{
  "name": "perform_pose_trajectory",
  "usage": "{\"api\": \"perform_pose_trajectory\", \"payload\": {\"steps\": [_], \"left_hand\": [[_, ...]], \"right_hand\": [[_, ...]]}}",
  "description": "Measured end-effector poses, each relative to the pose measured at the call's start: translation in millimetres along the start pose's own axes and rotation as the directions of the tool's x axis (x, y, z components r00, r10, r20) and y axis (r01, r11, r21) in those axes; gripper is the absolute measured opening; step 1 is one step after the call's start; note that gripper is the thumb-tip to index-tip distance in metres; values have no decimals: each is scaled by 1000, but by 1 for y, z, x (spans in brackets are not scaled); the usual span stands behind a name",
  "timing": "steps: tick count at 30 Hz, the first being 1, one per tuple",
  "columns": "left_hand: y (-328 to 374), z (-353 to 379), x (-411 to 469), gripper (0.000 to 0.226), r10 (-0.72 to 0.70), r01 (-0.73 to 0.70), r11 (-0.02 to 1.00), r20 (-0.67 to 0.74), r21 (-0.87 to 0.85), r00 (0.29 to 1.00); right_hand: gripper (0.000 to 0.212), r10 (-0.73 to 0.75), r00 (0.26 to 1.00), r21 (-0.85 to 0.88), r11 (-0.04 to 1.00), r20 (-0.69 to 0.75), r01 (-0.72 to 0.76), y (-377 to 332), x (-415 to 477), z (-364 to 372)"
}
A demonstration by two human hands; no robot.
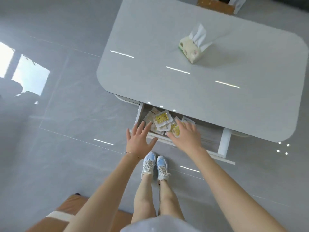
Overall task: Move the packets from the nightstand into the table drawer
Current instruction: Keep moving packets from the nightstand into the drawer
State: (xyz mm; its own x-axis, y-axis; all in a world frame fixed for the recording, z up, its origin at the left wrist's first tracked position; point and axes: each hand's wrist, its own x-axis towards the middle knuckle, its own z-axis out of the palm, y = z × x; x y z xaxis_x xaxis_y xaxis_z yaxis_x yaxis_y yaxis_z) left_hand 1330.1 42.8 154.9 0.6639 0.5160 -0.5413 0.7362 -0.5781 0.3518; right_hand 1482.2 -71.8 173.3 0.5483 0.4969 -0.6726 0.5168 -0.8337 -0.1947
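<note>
Head view, centre of frame: the packets lie heaped in the open drawer, its back hidden beneath the table. The left hand and right hand hover with fingers spread, the right covering some packets; contact unclear, print too blurred to read.

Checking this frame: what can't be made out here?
- Head view: how many packets lie in the drawer; they overlap, the right hand covers some, the table hides the back.
- Packet print: too small, blurred.
- Whether the right hand touches a packet: the hand itself hides the contact.
- Nightstand: none identifiable; brown furniture, bottom left, is cut by the edge.
</note>
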Motion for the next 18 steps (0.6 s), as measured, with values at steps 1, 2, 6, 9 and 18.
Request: {"api": "perform_pose_trajectory", "payload": {"steps": [1, 2, 6, 9, 18], "left_hand": [[-3, -13, -14, 65, -17, 17, 1000, -31, 0, 999], [-6, -25, -28, 65, -32, 32, 999, -66, 9, 997], [-29, -67, -79, 72, -69, 90, 992, -212, 87, 975], [-56, -87, -113, 83, -169, 183, 983, -293, 19, 941], [-181, -111, -200, 73, -528, 467, 847, -298, -256, 795]], "right_hand": [[74, -32, 999, -41, 999, -18, 31, -9, -12, -8], [75, -62, 997, -71, 996, -38, 60, -19, -23, -14], [76, -196, 975, -115, 976, -108, 184, -63, -60, -31], [75, -297, 951, -160, 946, -88, 281, -106, -82, -30], [76, -498, 861, -324, 801, 104, 502, -269, -122, 5]]}}
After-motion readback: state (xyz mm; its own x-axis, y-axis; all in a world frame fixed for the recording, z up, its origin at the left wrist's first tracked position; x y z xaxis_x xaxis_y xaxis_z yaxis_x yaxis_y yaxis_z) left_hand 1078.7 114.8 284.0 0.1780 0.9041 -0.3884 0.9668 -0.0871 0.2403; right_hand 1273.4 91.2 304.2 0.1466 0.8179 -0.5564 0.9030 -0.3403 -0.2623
